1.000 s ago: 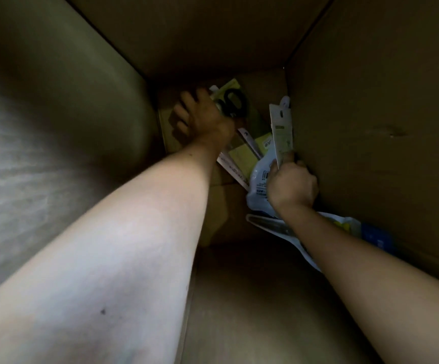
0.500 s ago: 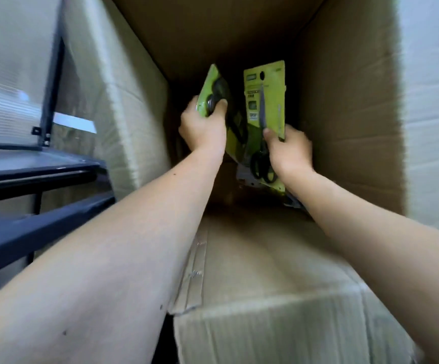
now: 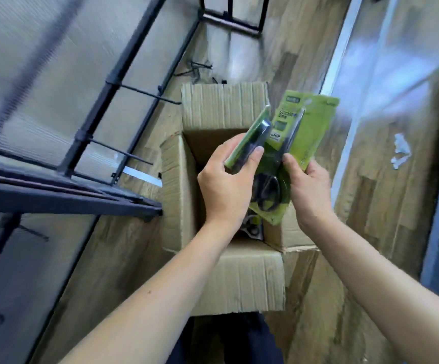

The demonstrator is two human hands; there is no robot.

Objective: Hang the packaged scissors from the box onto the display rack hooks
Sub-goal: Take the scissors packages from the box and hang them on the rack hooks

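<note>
Packaged scissors (image 3: 315, 132) pinched in the right hand (image 3: 310, 190), and a second pack (image 3: 252, 139) in the left hand's (image 3: 223, 187) curled fingers, now clear the box (image 3: 223, 109), ready for the hooks (image 3: 145, 94).

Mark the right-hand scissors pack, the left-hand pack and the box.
right-hand scissors pack (image 3: 315, 127): head view, green card face.
left-hand pack (image 3: 257, 135): head view, dark scissors part.
box (image 3: 223, 106): head view, far flap.
</note>
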